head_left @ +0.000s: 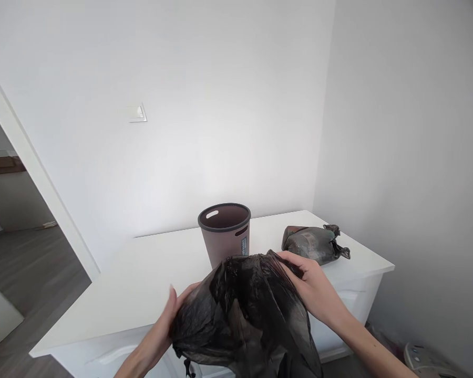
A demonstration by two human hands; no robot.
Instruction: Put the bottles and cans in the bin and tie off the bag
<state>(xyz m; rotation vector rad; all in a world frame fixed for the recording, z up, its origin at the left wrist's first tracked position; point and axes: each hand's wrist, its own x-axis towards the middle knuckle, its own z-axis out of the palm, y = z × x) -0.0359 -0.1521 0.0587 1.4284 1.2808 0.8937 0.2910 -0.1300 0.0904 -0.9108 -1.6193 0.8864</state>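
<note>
Both of my hands hold a crumpled black plastic bag (246,310) above the near edge of the white table (142,283). My left hand (169,317) grips the bag's left side, its fingers curled into the film. My right hand (309,286) grips the top right of the bag, fingers closed on a fold. Just behind the bag stands a small brown waste bin (225,231), upright and with nothing visible inside.
A tied, filled dark bag (313,244) lies on the table at the right, near the corner of the room. White walls stand behind and to the right. A doorway opens at the left onto a wooden floor (27,268).
</note>
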